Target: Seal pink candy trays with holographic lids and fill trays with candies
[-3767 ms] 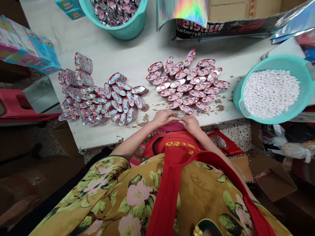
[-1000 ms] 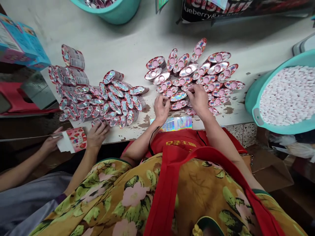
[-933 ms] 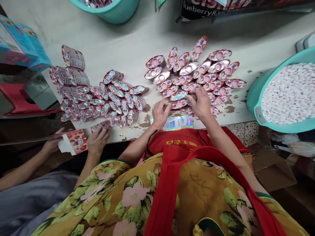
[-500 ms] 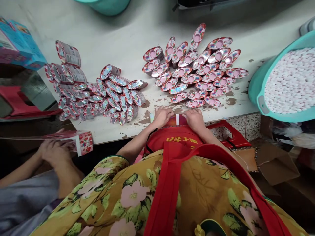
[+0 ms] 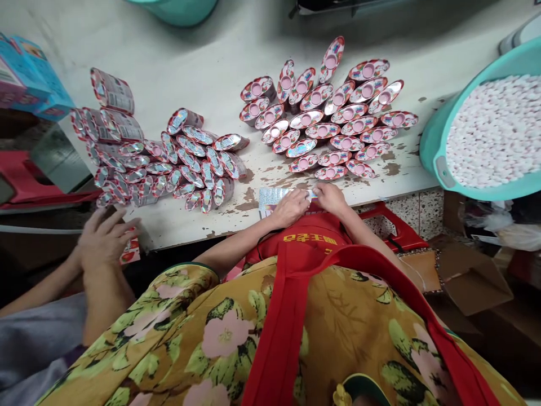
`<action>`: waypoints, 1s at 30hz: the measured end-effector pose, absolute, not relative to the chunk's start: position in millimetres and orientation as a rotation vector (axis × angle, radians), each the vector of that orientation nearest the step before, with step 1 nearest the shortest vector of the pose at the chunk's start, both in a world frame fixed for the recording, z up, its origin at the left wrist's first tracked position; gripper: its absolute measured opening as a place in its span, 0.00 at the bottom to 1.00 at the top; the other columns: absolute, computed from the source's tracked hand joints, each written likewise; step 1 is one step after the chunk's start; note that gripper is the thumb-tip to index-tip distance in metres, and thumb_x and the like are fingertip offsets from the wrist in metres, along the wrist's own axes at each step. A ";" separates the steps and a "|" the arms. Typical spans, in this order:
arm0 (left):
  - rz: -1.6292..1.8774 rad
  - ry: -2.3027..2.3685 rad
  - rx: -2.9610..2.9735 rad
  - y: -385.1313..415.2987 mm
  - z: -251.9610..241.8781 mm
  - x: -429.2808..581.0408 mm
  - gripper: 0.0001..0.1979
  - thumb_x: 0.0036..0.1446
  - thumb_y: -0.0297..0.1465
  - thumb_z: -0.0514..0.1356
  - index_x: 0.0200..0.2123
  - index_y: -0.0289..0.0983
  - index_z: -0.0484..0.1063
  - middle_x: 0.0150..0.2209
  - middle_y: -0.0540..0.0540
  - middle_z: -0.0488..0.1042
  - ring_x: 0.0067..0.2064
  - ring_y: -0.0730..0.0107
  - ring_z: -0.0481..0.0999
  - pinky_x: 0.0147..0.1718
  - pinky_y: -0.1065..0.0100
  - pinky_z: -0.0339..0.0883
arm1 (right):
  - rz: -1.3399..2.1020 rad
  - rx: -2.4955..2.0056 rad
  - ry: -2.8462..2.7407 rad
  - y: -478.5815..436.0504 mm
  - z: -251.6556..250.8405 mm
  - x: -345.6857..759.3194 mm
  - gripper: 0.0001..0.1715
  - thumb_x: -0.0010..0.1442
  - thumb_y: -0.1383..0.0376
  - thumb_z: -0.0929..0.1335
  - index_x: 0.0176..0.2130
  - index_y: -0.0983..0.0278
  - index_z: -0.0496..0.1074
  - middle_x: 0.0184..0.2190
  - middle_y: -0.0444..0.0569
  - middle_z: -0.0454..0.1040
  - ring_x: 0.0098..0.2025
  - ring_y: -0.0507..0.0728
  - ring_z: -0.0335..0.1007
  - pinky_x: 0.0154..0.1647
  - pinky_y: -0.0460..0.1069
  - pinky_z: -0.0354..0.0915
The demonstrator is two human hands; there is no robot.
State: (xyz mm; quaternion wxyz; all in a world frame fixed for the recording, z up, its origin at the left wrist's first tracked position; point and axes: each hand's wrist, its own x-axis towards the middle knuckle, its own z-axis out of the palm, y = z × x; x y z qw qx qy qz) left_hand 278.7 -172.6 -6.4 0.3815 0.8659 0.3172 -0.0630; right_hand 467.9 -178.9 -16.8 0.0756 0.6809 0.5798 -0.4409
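Note:
My left hand (image 5: pixel 291 206) and my right hand (image 5: pixel 330 197) meet at the near edge of the white table (image 5: pixel 220 67), both pinched on a flat holographic packet (image 5: pixel 270 196) that lies along the edge. Just beyond them stands a cluster of upright oval packets (image 5: pixel 329 121) with open pink tops. Left of it lies a pile of packets on their sides (image 5: pixel 169 163).
A teal basin of white tablets (image 5: pixel 490 132) sits at the right. Another teal basin (image 5: pixel 177 8) is at the back. Blue cartons (image 5: pixel 29 79) stand far left. A co-worker's hand (image 5: pixel 103 239) reaches near a strawberry-printed carton (image 5: pixel 129 251) at the lower left.
My hands came back from the upright cluster to the table edge and now hold the holographic packet. The co-worker's hand moved off the pile and down toward the carton.

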 end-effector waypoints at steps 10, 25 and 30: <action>0.615 1.291 0.825 -151.3 30.5 295.5 0.17 0.46 0.39 0.73 0.29 0.38 0.69 0.26 0.52 0.76 0.29 0.72 0.78 0.32 0.70 0.71 | -1.780 2.649 1.912 -217.3 8.9 480.6 0.33 0.73 0.47 0.54 0.55 0.62 0.75 0.52 0.56 0.80 0.57 0.62 0.73 0.60 0.58 0.66; 0.479 1.746 1.546 -124.1 7.3 360.1 0.08 0.57 0.28 0.65 0.26 0.40 0.72 0.35 0.47 0.73 0.45 0.62 0.72 0.50 0.60 0.68 | -1.573 2.742 1.632 -152.7 1.1 546.1 0.13 0.55 0.55 0.72 0.30 0.63 0.76 0.24 0.44 0.75 0.28 0.54 0.69 0.32 0.49 0.62; 0.352 1.866 1.679 -123.7 -2.1 384.3 0.08 0.62 0.30 0.61 0.29 0.40 0.70 0.42 0.43 0.72 0.53 0.54 0.68 0.57 0.52 0.61 | -1.202 2.619 1.732 -121.1 2.2 560.6 0.08 0.54 0.60 0.72 0.31 0.62 0.79 0.26 0.46 0.78 0.33 0.58 0.73 0.36 0.51 0.65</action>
